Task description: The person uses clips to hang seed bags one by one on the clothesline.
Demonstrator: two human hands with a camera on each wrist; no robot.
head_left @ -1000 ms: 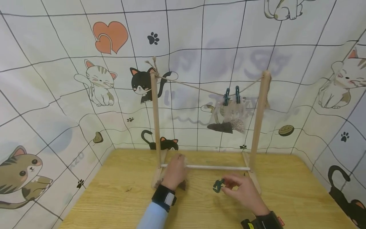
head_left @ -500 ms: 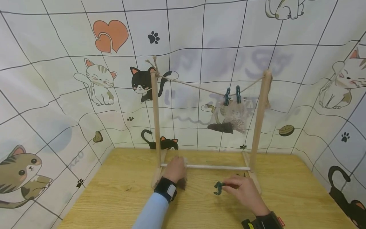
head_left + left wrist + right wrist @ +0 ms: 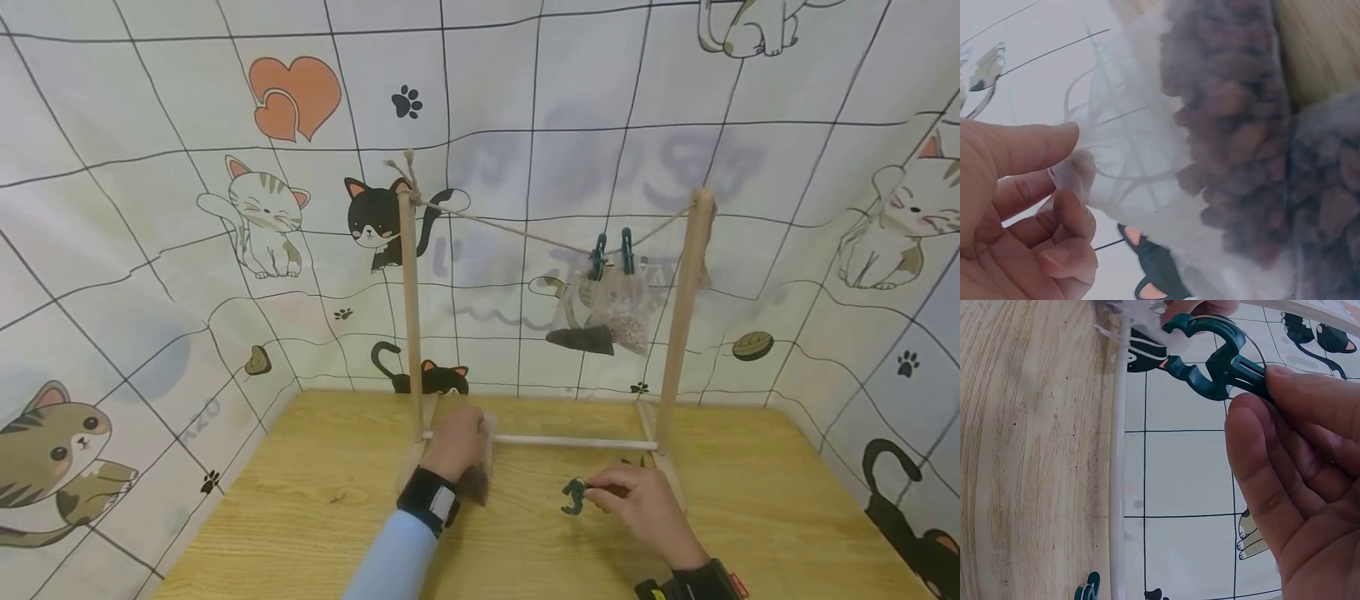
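Observation:
My left hand pinches the gathered top of a sheer drawstring bag by the stand's left foot. Reddish-brown stones fill the bag's lower part in the left wrist view. At the right, my right hand holds a dark green spring clip between thumb and fingers just above the table. The clip's jaws are spread wide in the right wrist view, with nothing between them. Part of the bag's top is hidden behind my left fingers in the head view.
A wooden stand with a left post and right post carries a sagging string. Two green clips hold filled sheer bags on it. A white rod joins the feet. Another green clip lies on the table.
The clip in my right hand has turned and its jaws now face down and left. My left hand has shifted slightly, and more of the bag shows beside it.

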